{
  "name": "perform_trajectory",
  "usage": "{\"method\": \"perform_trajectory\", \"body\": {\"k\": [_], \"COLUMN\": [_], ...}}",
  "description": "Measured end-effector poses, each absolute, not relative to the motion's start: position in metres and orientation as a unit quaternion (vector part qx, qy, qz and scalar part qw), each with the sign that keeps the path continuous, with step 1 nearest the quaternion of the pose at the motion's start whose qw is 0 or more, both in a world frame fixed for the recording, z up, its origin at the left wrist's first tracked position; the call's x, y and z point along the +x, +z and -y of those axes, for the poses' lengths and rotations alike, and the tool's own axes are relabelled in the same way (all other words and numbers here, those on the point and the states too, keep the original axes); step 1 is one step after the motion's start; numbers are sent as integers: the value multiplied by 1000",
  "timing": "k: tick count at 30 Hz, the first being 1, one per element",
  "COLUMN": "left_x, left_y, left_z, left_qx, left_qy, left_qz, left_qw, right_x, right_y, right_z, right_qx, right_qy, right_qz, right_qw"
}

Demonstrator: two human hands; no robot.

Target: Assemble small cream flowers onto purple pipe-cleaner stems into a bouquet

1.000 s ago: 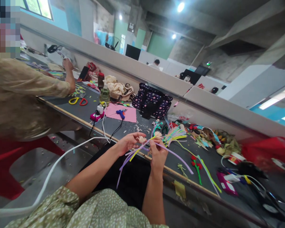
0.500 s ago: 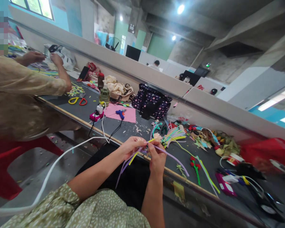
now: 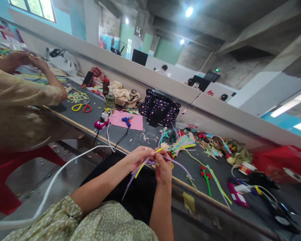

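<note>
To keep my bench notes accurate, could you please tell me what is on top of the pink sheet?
A blue glue gun lies on the pink sheet. The patch directly beneath the gun is covered, so anything there cannot be seen.

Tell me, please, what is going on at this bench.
Someone is working with both hands over the lap: the left hand and right hand come together on purple and yellow stems, with a cream flower just beyond them. Loose ends hang down below the left hand. Past them, a bunch of coloured stems lies on the bench, and a blue glue gun rests on a pink sheet. At left, a co-worker's hands are raised close together.
</note>
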State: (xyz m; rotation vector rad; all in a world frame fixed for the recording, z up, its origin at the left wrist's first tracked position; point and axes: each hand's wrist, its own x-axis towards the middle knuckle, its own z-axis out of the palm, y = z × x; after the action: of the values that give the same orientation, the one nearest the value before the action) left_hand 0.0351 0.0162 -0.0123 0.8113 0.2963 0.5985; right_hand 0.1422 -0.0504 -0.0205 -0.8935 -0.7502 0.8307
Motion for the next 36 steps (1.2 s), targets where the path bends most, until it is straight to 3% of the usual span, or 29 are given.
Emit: {"method": "perform_trajectory", "body": {"k": [4, 6, 8, 11, 14, 17, 23, 36], "left_x": [34, 31, 25, 16, 10, 11, 15, 15], "left_y": [-15, -13, -9, 0, 8, 11, 10, 14], "left_z": [-17, -17, -16, -11, -2, 5, 6, 7], "left_qx": [429, 485, 571, 702, 794, 827, 842, 851], "left_qy": [313, 380, 478, 570, 538, 497, 463, 456], "left_qz": [-172, -196, -222, -245, -241, -258, -276, -260], "left_qw": [830, 763, 629, 349, 150, 47, -22, 24], "right_x": [144, 146, 146, 144, 139, 132, 125, 121], "right_y": [-24, -26, -28, -28, -26, -22, -22, -21], "right_z": [48, 47, 47, 47, 48, 51, 55, 55], "right_qx": [-423, -443, -466, -487, -487, -487, -491, -505], "right_qy": [363, 323, 271, 221, 210, 190, 188, 147], "right_qz": [325, 324, 337, 353, 353, 356, 363, 381], "right_qw": [764, 772, 772, 768, 770, 775, 769, 760]}}
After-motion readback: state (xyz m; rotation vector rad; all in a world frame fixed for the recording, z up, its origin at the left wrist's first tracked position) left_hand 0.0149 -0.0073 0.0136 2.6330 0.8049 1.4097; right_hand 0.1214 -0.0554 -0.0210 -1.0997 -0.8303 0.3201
